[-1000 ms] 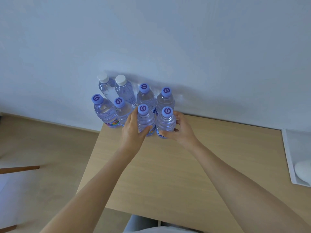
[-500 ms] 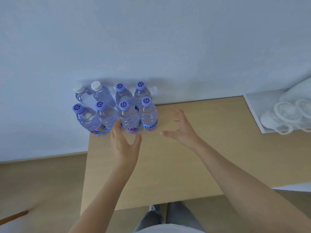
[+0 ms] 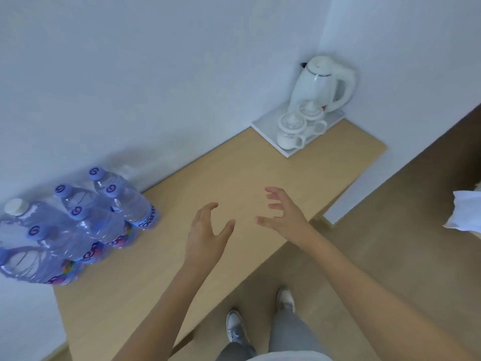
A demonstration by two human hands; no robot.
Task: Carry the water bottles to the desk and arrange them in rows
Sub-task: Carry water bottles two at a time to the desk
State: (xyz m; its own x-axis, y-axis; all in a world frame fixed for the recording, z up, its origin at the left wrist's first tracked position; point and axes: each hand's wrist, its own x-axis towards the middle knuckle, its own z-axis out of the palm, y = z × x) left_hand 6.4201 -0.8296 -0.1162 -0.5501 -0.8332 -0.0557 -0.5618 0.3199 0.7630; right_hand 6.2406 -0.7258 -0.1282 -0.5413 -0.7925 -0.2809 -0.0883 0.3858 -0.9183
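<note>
Several clear water bottles [image 3: 86,225] with purple caps, plus one white-capped bottle [image 3: 15,207], stand in two rows at the left end of the light wooden desk [image 3: 234,178], against the wall. My left hand [image 3: 208,231] hovers over the desk's middle, fingers spread, holding nothing, well right of the bottles. My right hand [image 3: 282,212] is beside it, also open and empty. Both hands are apart from every bottle.
A white tray [image 3: 294,148] at the desk's far right end carries a white kettle [image 3: 322,84] and two lidded cups [image 3: 291,130]. White walls run behind the desk. My shoes [image 3: 234,325] stand on the brown floor. A white cloth [image 3: 466,212] shows at the right edge.
Both hands let go of the front bottles and drew back to the right, opening. The view swung right, so the bottles now sit at the far left and the kettle tray appears.
</note>
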